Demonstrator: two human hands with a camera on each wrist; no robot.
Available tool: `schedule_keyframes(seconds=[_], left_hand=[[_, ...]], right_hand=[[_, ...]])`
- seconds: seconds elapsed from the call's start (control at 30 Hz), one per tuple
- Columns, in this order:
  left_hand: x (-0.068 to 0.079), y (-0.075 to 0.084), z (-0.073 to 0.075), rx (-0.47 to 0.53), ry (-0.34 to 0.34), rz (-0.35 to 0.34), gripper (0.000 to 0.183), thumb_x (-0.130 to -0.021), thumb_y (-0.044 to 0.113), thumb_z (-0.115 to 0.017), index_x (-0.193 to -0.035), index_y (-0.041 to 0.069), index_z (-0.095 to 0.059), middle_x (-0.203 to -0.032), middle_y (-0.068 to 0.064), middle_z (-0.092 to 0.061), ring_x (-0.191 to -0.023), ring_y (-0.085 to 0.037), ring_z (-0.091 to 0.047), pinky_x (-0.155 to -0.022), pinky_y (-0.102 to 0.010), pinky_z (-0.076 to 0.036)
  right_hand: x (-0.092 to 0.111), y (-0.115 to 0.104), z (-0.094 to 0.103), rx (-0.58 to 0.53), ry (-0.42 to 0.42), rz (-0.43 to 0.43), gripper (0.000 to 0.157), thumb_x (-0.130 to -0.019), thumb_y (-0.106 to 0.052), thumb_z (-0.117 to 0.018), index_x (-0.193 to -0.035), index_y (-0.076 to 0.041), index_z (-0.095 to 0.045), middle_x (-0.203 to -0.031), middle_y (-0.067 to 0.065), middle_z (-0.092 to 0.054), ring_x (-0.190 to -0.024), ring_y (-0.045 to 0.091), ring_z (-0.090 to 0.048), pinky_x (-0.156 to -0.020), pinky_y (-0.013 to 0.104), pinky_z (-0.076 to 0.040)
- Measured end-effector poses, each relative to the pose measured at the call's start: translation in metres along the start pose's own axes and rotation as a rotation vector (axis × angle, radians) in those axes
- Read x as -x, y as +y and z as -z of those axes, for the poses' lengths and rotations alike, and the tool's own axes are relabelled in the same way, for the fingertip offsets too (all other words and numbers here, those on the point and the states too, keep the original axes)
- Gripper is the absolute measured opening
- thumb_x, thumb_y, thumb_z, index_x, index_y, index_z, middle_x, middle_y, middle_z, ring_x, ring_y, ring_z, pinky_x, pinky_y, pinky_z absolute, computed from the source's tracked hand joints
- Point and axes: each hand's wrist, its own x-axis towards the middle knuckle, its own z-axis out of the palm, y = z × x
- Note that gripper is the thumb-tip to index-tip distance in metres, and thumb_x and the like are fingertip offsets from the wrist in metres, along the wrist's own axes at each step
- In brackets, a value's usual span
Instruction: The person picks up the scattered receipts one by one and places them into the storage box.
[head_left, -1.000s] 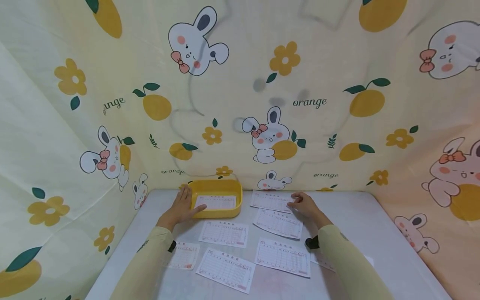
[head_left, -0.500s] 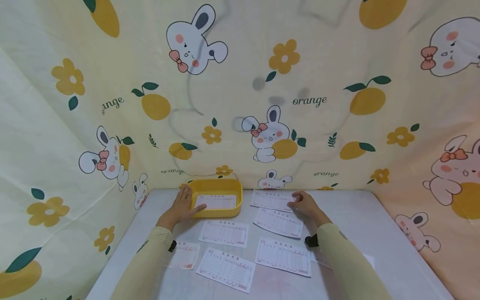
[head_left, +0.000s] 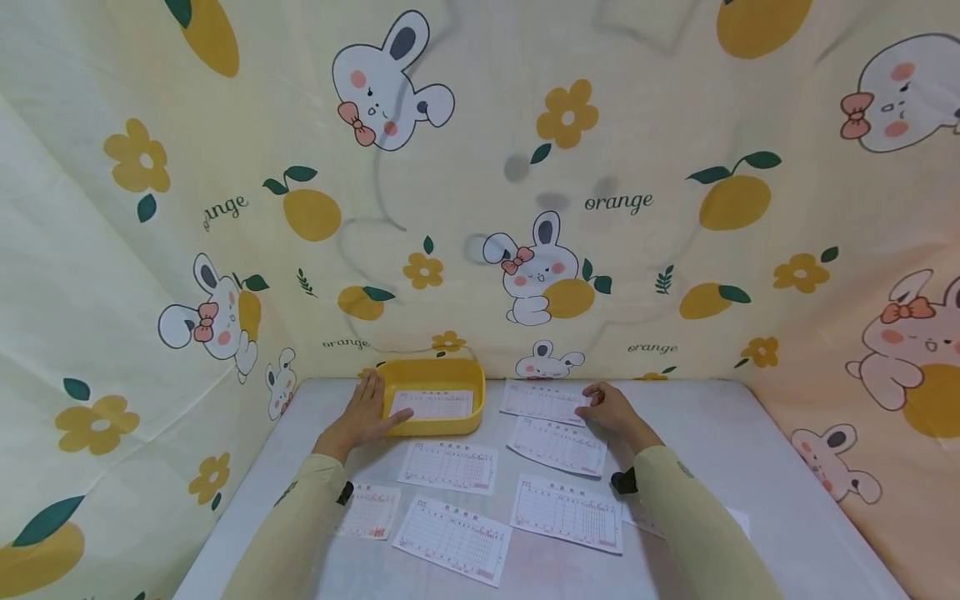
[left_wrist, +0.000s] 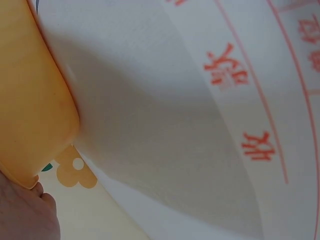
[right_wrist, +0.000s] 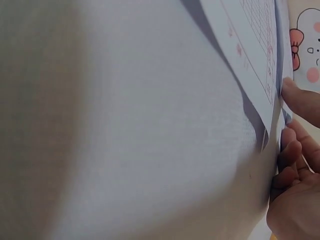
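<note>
In the head view, a yellow plastic basket [head_left: 442, 427] stands at the back left of the table with a printed receipt slip [head_left: 438, 405] in it. My left hand [head_left: 363, 417] rests against the basket's left side, fingers straight, thumb stretched over the front rim. The left wrist view catches part of this hand [left_wrist: 27, 212] at the basket's rim [left_wrist: 35, 100]. Right of the basket, my right hand [head_left: 611, 411] pinches the right edge of the farthest receipt slip [head_left: 542, 402]. Thumb and finger of the right hand [right_wrist: 300, 160] meet at the paper's edge in the right wrist view.
Several more receipt slips lie spread on the white table, among them a near slip [head_left: 452, 540], a right one [head_left: 567, 512] and a smaller reddish slip [head_left: 367, 511]. One slip [head_left: 738, 521] is partly under the right forearm. A printed curtain [head_left: 645, 250] hangs behind.
</note>
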Motion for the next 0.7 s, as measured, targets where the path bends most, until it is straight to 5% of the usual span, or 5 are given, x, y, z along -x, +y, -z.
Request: schedule_keyframes(seconds=[0.7], left_hand=[[-0.0003, -0.0016, -0.0029, -0.018, 0.028, -0.034, 0.122, -0.1, 0.079, -0.046, -0.165, -0.013, 0.0, -0.176, -0.029, 0.011, -0.165, -0.044, 0.007, -0.133, -0.057, -0.001]], right_hand=[[0.0027, 0.001, 0.0017, -0.025, 0.003, 0.012, 0.034, -0.098, -0.013, -0.079, -0.124, 0.001, -0.061, -0.106, 0.013, -0.057, -0.1, 0.029, -0.053, -0.084, 0.038, -0.045]])
